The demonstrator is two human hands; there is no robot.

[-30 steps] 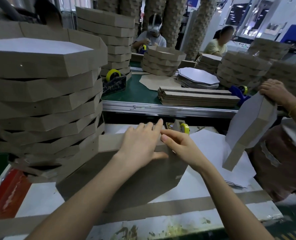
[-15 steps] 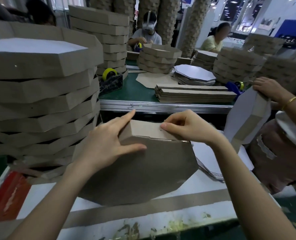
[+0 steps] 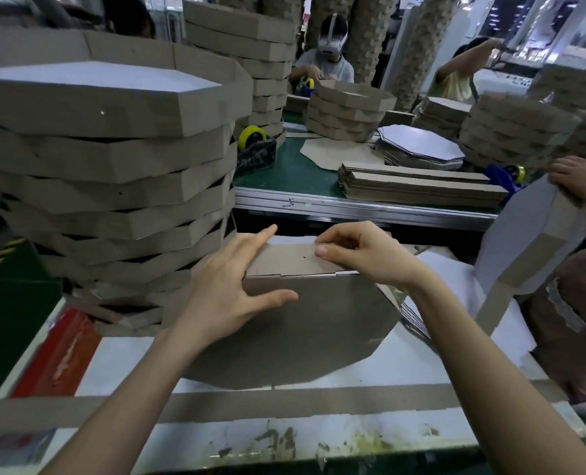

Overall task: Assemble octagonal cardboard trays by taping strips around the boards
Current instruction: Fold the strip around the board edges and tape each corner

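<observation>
An octagonal brown cardboard board (image 3: 295, 334) stands tilted on the white worktable (image 3: 404, 358), its back facing me. A cardboard strip (image 3: 288, 260) is folded along its top edge. My left hand (image 3: 229, 286) presses on the board's upper left, fingers spread, thumb lying across the face. My right hand (image 3: 363, 252) pinches the strip at the top edge with thumb and fingers. A long loose cardboard strip (image 3: 284, 402) lies flat across the table in front of the board.
A tall stack of finished trays (image 3: 106, 173) stands at my left. A person at the right holds a tray (image 3: 531, 241). Across the gap, a green bench (image 3: 284, 169) carries strip piles (image 3: 418, 186), octagon boards (image 3: 421, 145) and a tape dispenser (image 3: 255, 149).
The board was lifted from lying low under both hands to standing tilted up. My left hand spread over its upper left face and my right hand moved onto the strip at the top edge.
</observation>
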